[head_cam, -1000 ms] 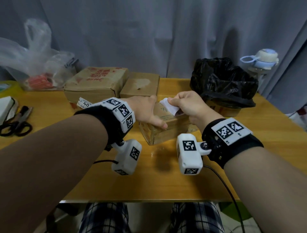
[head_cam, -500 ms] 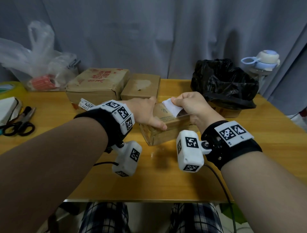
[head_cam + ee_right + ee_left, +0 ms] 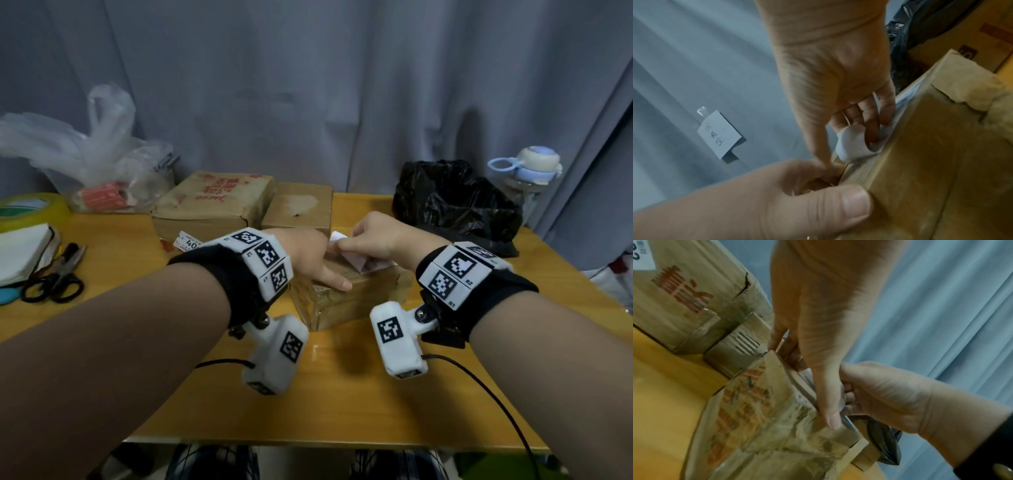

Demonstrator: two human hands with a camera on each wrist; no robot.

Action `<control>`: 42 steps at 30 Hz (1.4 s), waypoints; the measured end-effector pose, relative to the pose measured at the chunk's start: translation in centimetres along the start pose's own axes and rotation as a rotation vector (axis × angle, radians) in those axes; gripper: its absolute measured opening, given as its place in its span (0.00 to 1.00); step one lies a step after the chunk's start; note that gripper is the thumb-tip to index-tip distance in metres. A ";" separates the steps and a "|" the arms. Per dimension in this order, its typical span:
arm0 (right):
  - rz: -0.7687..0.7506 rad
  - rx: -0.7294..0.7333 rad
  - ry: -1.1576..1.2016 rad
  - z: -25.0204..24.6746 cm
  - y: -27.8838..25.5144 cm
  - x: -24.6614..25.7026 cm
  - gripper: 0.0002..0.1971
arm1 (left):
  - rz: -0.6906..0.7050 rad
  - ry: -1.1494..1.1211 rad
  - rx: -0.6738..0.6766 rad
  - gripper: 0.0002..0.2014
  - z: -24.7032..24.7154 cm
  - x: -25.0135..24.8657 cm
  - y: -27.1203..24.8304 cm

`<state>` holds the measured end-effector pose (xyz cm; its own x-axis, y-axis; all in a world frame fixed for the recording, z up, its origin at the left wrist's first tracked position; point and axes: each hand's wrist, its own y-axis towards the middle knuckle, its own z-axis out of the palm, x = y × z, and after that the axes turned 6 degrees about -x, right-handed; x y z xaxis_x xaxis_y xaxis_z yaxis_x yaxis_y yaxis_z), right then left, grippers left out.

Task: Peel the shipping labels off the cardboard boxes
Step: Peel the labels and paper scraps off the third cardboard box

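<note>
While left hand [image 3: 310, 253] grips box [image 3: 346, 301] edge, right hand [image 3: 373, 238] pinches lifted label [image 3: 352, 260].

Taped box [image 3: 346, 301] mid-table — two boxes [image 3: 219, 202] behind, scissors [image 3: 54, 279] far left, bag [image 3: 455, 202] right.

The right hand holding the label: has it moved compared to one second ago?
Yes. The right hand pinching the label has shifted toward the left hand: the gap between them over the box has nearly closed, and more of the label is lifted.
</note>
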<state>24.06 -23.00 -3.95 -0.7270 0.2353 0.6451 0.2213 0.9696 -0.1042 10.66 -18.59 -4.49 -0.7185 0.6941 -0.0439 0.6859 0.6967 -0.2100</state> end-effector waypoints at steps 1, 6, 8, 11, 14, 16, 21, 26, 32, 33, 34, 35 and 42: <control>-0.013 -0.007 -0.040 -0.1 0.1 0.0 0.16 | -0.020 0.002 0.010 0.38 -0.2 0.0 0.1; -0.098 -0.078 -0.032 0.7 0.0 -1.6 0.16 | -0.064 0.088 0.055 0.38 -0.8 -0.3 0.5; -0.173 -0.161 -0.054 1.6 -0.2 -2.3 0.17 | -0.083 0.075 0.089 0.37 -1.1 -0.3 0.6; -0.187 -0.236 0.211 2.4 -0.4 -3.5 0.20 | -0.097 0.113 0.102 0.38 -1.4 -0.5 0.7; -0.161 -0.262 0.396 2.6 -0.1 -4.2 0.23 | -0.107 0.160 0.099 0.37 -1.7 -1.0 0.7; -0.158 -0.271 0.426 2.7 0.0 -4.3 0.22 | -0.114 0.158 0.098 0.38 -1.7 -1.1 0.7; -0.164 -0.313 0.435 2.7 0.1 -4.6 0.23 | -0.130 0.150 0.099 0.40 -1.5 -0.8 0.5; -0.171 -0.357 0.490 2.8 -0.2 -4.9 0.22 | -0.134 0.119 0.105 0.41 -1.6 -0.9 0.2; -0.157 -0.394 0.560 2.9 0.0 -5.2 0.21 | -0.133 0.083 0.090 0.41 -1.2 -0.8 0.1; -0.149 -0.397 0.584 2.9 0.0 -5.2 0.20 | -0.133 0.076 0.089 0.41 -1.2 -0.7 0.1; -0.141 -0.401 0.607 3.0 0.0 -5.3 0.20 | -0.132 0.070 0.088 0.41 -1.1 -0.7 0.1; -0.135 -0.408 0.622 3.0 0.1 -5.3 0.21 | -0.130 0.067 0.087 0.41 -1.1 -0.6 0.0; -0.120 -0.426 0.713 2.7 -0.2 -5.5 0.19 | -0.110 0.041 0.096 0.40 -1.3 -0.7 -0.2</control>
<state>26.23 -24.35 -9.48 -0.2079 -0.1053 0.9725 0.4992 0.8435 0.1981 11.20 -18.98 -3.17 -0.7821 0.6226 0.0239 0.5876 0.7498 -0.3042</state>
